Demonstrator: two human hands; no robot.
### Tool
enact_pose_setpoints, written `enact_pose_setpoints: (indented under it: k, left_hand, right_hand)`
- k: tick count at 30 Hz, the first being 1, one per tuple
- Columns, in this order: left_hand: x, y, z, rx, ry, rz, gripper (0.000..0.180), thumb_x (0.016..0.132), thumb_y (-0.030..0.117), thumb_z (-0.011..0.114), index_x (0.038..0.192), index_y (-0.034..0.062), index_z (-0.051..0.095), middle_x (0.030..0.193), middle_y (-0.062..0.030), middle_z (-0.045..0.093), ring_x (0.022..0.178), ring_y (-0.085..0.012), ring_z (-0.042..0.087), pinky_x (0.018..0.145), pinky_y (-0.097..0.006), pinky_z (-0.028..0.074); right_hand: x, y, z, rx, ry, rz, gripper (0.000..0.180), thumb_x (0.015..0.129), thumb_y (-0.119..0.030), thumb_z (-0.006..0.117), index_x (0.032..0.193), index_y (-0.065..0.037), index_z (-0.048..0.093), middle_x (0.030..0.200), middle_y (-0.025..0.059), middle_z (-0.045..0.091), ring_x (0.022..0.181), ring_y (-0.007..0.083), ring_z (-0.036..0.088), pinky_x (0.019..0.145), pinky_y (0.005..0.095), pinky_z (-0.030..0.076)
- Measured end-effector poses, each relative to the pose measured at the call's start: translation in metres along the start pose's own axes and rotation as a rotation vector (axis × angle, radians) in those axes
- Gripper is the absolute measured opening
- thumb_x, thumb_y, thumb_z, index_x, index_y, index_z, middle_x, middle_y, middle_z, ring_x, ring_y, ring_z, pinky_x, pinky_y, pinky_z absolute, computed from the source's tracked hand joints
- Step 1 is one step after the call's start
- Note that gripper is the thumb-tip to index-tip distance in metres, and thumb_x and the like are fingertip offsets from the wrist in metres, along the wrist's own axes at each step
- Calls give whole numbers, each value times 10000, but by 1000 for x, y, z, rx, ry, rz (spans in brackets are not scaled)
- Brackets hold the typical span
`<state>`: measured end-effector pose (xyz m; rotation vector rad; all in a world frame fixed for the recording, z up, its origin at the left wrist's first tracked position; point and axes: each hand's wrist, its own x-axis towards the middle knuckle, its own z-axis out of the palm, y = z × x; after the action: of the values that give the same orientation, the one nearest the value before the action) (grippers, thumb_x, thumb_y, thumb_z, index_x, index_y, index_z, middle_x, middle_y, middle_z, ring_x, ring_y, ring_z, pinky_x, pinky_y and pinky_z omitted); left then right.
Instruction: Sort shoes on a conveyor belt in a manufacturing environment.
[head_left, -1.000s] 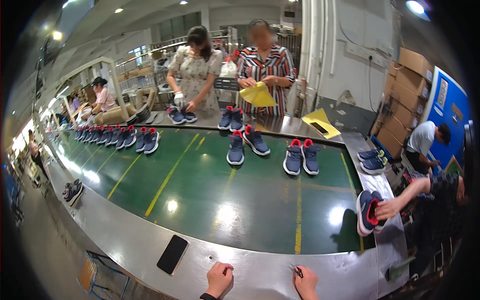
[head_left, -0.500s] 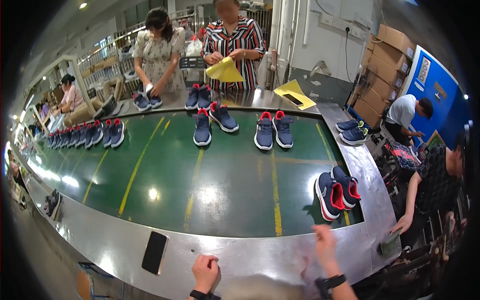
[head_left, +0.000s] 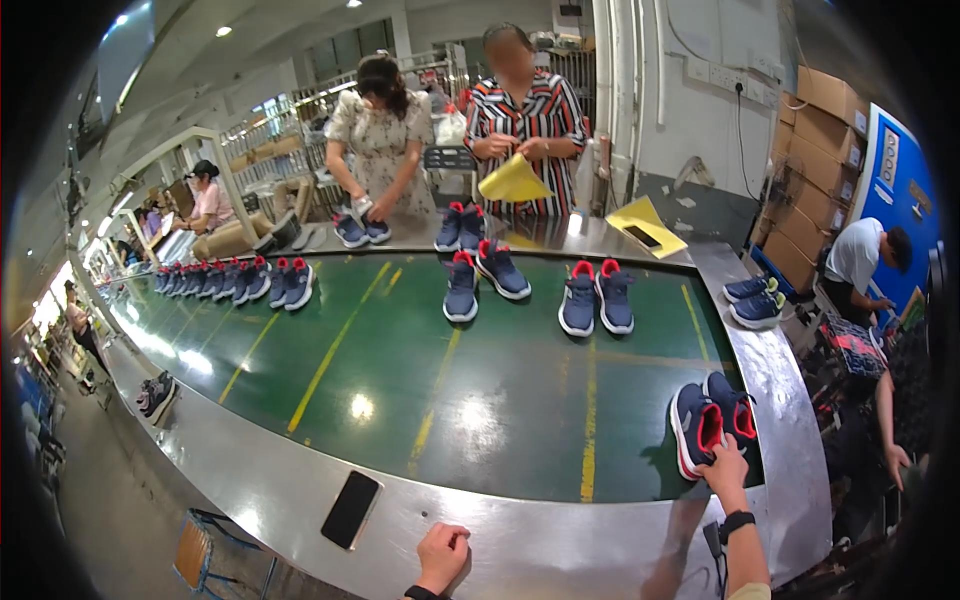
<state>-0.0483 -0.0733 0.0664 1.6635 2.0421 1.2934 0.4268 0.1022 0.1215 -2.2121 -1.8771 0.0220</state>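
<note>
Right hand: at heels of navy shoes just ahead, whether pinching impossible to tell. Left hand: curled closed on table. Possible tipping, from catching one collar alone.

right forearm: cut off by lower edge | farthest shoes: too small to count

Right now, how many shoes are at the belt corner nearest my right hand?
2: the left shoe, with your right hand at its heel, and the right shoe beside it. None seems hidden.
</note>
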Motion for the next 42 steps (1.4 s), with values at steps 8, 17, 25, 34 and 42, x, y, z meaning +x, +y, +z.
enact_pose_setpoints:
  k: [8, 17, 25, 34, 42]
  left_hand:
    - [-2, 10, 2, 7, 12, -26, 66, 751, 70, 609, 734, 110, 658, 696, -56, 571, 584, -202, 576, 529, -309, 461]
    - [4, 1, 15, -19, -5, -17, 73, 741, 88, 594, 718, 132, 647, 695, -38, 569, 636, -223, 583, 561, -332, 464]
    - [13, 41, 24, -252, -254, -134, 378, 784, 273, 652, 1109, 88, 594, 987, -128, 612, 843, -287, 598, 776, -382, 480]
    - [8, 76, 16, -171, -176, 143, 565, 731, 261, 722, 1182, 9, 496, 1161, -181, 547, 1084, -364, 510, 939, -424, 393]
    - [43, 71, 2, -189, -370, 360, 398, 751, 283, 699, 1032, 52, 537, 933, -143, 614, 895, -327, 603, 749, -397, 494]
  right_hand:
    - [50, 44, 5, 25, -185, 69, 541, 454, -329, 878, 851, -49, 641, 1159, 175, 504, 981, 300, 583, 811, 375, 490]
    - [15, -34, -29, 91, -122, -68, 511, 557, -377, 823, 869, -17, 638, 887, 189, 625, 875, 351, 606, 769, 415, 489]
    - [-114, -148, -44, 202, -286, -391, 505, 621, -491, 741, 914, -87, 668, 1011, 217, 579, 873, 357, 596, 739, 440, 493]
    - [-221, -220, -62, 527, -482, -591, 311, 756, -251, 685, 995, -56, 640, 932, 207, 600, 854, 388, 587, 730, 441, 488]
    - [-191, -227, -99, 476, -557, -767, 344, 765, -277, 680, 1032, -65, 638, 747, 204, 612, 735, 373, 605, 662, 428, 482]
